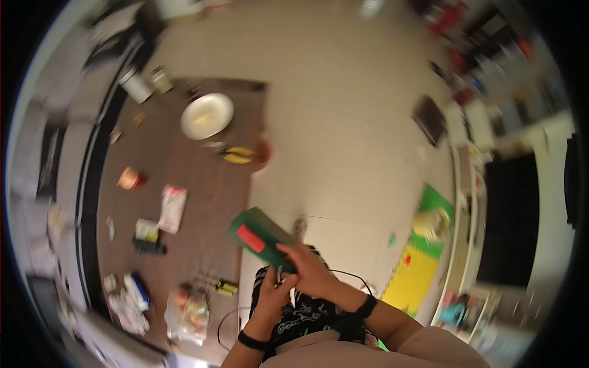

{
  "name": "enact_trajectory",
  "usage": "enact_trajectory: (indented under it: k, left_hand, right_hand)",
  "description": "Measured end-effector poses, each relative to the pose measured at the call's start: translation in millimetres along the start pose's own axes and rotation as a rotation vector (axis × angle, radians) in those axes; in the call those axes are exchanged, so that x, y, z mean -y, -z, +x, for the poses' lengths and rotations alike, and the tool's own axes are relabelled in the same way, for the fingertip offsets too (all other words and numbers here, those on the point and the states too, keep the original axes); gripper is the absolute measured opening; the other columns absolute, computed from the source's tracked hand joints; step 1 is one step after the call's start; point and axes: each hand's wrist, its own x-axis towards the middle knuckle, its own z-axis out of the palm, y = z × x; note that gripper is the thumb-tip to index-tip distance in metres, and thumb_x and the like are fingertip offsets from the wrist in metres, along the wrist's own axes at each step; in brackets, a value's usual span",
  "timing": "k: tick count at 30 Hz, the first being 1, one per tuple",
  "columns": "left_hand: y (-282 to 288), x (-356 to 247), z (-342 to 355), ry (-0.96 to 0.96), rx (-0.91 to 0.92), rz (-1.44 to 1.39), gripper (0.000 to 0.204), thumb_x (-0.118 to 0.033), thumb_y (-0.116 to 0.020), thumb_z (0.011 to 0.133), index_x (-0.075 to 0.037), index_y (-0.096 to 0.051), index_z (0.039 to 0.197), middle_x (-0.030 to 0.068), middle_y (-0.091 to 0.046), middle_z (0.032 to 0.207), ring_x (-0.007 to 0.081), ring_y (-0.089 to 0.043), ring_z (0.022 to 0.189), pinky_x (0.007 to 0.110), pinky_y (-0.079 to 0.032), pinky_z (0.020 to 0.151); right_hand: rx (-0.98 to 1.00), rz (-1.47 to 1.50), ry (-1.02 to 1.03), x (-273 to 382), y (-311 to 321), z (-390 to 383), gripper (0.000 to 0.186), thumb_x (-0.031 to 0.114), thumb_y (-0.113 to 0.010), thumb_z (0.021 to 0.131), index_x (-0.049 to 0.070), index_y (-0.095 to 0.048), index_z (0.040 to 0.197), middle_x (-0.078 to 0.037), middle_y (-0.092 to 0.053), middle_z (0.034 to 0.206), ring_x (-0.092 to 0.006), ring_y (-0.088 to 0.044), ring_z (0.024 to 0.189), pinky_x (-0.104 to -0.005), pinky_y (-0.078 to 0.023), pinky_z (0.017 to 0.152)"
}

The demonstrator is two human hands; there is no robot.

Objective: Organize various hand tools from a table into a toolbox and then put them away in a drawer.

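green cylinder (270, 235) with a red rectangle (251, 238) is clamped by right fingers (286, 250); whether left fingers (270, 282) close, i cannot tell.

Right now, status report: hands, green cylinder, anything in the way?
Right hand gripping green cylinder, left hand at its near end. Red patch showing. Table close on the left.
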Motion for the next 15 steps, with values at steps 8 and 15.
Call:
enact_trajectory:
  k: [8, 15]
  left_hand:
    - [-91, 108, -18, 0.188, 0.346, 0.799, 0.028, -0.024, -0.069, 0.085, -0.006, -0.064, 0.105, -0.0035, -0.054, 0.069, 0.0039, -0.041, 0.049, 0.02, -0.03, 0.042]
    - [-181, 193, -28, 0.087, 0.494, 1.18, 0.035, -0.028, -0.068, 0.085, -0.004, -0.063, 0.111, 0.0029, -0.063, 0.082, 0.0039, -0.035, 0.043, 0.02, -0.028, 0.039]
  right_hand:
    - [-0.284, 0.172, -0.347, -72, 40, -194, 0.064, 0.021, -0.064, 0.077, 0.006, -0.036, 0.132, -0.022, -0.056, 0.115, -0.0368, -0.056, 0.106, -0.0413, -0.047, 0.087]
    - [-0.795, 0.65, -0.748, -192, 14, -461, 0.049, 0.03, -0.068, 0.078, 0.003, -0.055, 0.116, -0.012, -0.064, 0.09, -0.0247, -0.063, 0.081, -0.0343, -0.049, 0.073]
